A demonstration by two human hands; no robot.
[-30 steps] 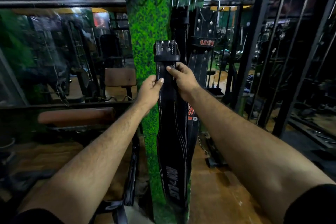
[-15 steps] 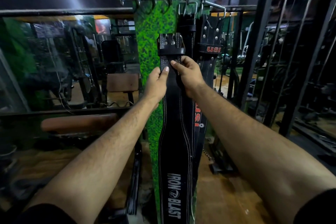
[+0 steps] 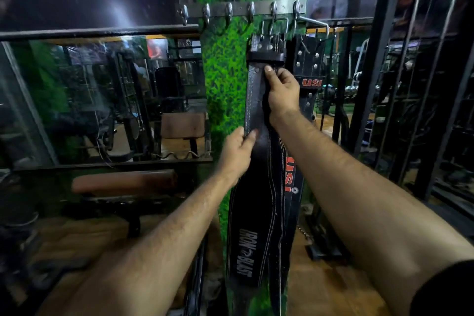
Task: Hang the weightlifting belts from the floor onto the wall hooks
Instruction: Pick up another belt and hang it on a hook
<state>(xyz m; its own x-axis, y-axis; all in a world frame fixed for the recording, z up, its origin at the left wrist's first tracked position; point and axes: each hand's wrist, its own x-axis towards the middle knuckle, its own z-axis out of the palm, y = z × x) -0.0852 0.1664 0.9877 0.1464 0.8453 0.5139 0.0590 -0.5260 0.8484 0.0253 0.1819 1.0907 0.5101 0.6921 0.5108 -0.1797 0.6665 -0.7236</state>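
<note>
1. A black weightlifting belt (image 3: 252, 200) printed "IRON BLAST" hangs upright against the green pillar (image 3: 228, 90), its buckle end (image 3: 266, 46) up at the hook rail (image 3: 243, 10) near the rail's right end.
2. The buckle looks caught on the second hook from the right (image 3: 274, 11), though blur makes it hard to be sure.
3. The right hand (image 3: 282, 95) grips the belt just below the buckle keeper, fingers curled round its right edge and thumb pressed on the front.
4. The left hand (image 3: 237, 151) sits lower on the belt's left edge, thumb across the face and fingers wrapped behind, pinching the leather.
5. A second black belt (image 3: 309, 69) marked "USI" in red hangs just beside it from the rightmost hook (image 3: 297, 9), partly behind the first belt.
6. Four hooks toward the rail's left end are bare.
7. A padded bench (image 3: 123, 182) stands to the left of the pillar, below a mirror (image 3: 102, 100).
</note>
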